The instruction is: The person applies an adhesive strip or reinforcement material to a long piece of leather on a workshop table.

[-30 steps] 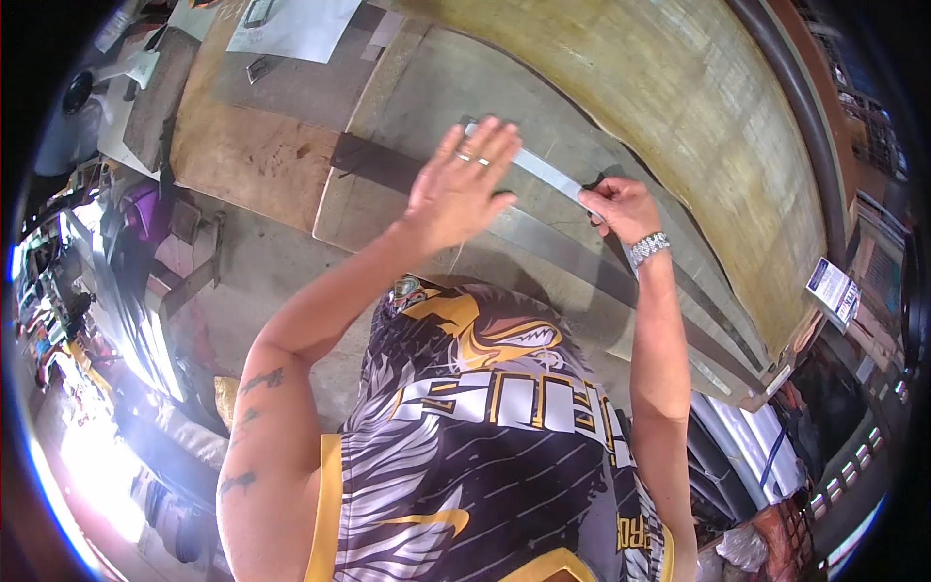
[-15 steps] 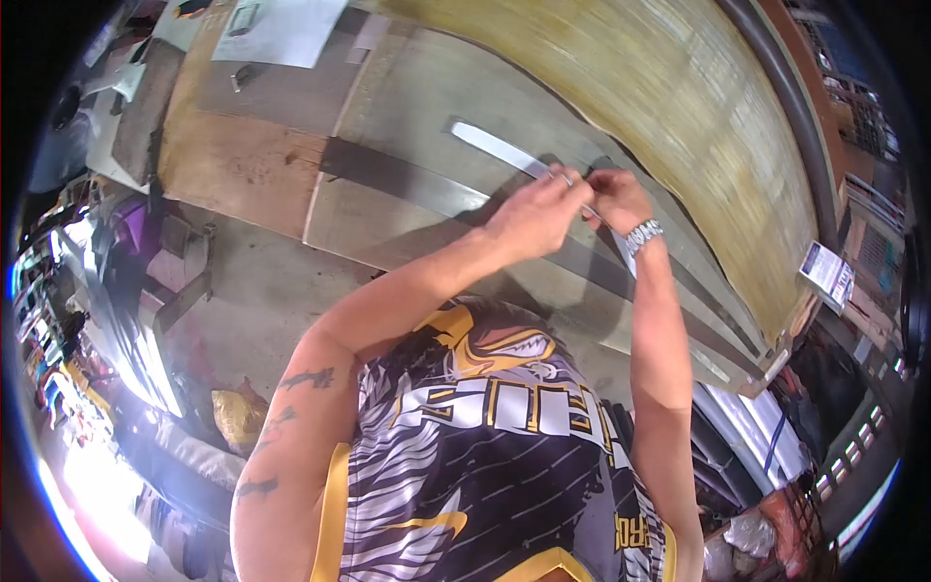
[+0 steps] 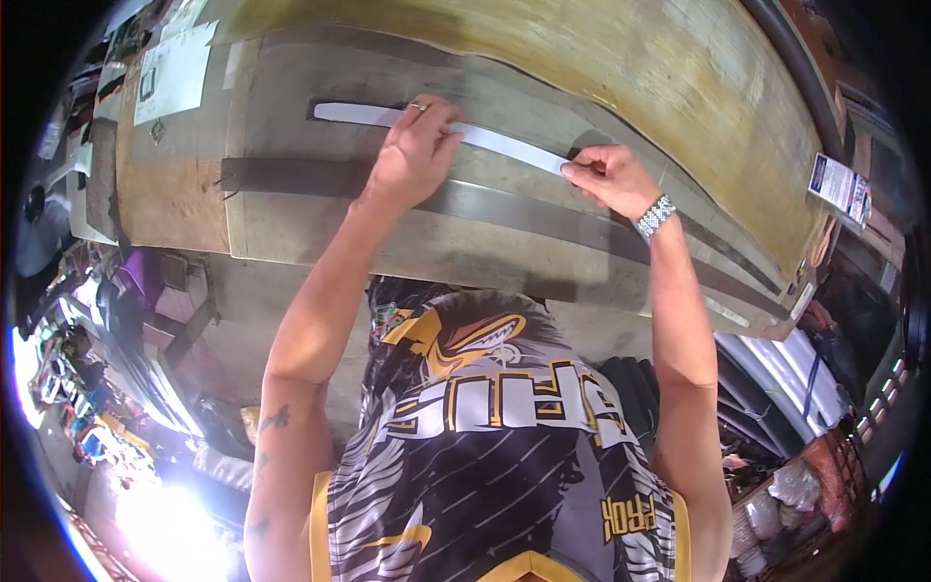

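A long, narrow white strip (image 3: 509, 147) lies along a worn, grey-brown work surface, with a dark edge showing at its left end. My left hand (image 3: 419, 145), with a ring on one finger, is closed over the strip left of its middle, fingers and thumb pressed on it. At the strip's right end my right hand (image 3: 609, 179), with a patterned watch band at the wrist, pinches the tip between thumb and fingers. Nearer to me, a long dark strip (image 3: 485, 206) runs across the surface, below both hands.
A large yellowish sheet (image 3: 621, 58) covers the far side. White paper (image 3: 176, 73) lies at the far left, a small printed box (image 3: 840, 190) at the right. Silvery rolls (image 3: 776, 378) stand below the right edge. A crate with plastic bags (image 3: 795, 485) sits lower right.
My hands were close together on the strip and have drawn apart, the left one moving left. The strip's right end, formerly by my right wrist, is now at my fingertips. The view has shifted.
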